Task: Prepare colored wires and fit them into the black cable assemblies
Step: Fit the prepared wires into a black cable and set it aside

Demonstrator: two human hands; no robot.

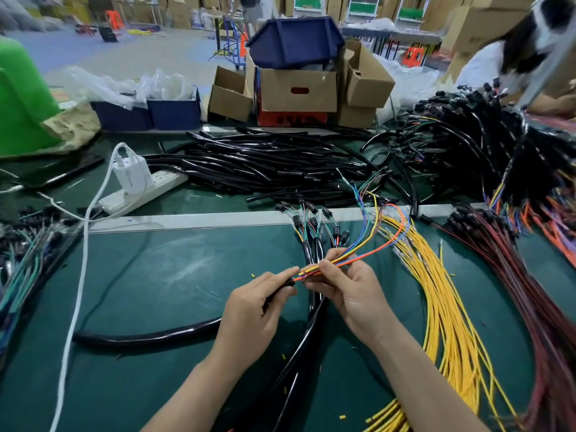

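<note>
Cardboard boxes [297,92] and a blue bin [293,42] stand at the far edge of a green desk [174,291], with a storeroom floor and more cartons behind.

From the head view, a heap of black tubes [265,163] lies mid-desk, with a white power strip [146,191] to its left. Nearer, a few assemblies [314,232] with small black plugs lie fanned out just beyond the hands. A thick sheaf of yellow wires [445,322] sweeps down the right side, with red wires [530,291] beside it, farther right.

The left hand [249,316] has its grip curled round the end of a black cable [282,290], thumb and forefinger pinching near its mouth. The right hand [352,294] pinches a bunch of colored wires [374,251], yellow, orange, blue and green, just beside that mouth. These wires arc up and right over the yellow sheaf. An orange tip reaches the cable's mouth; whether it is inside, I cannot tell.
</note>
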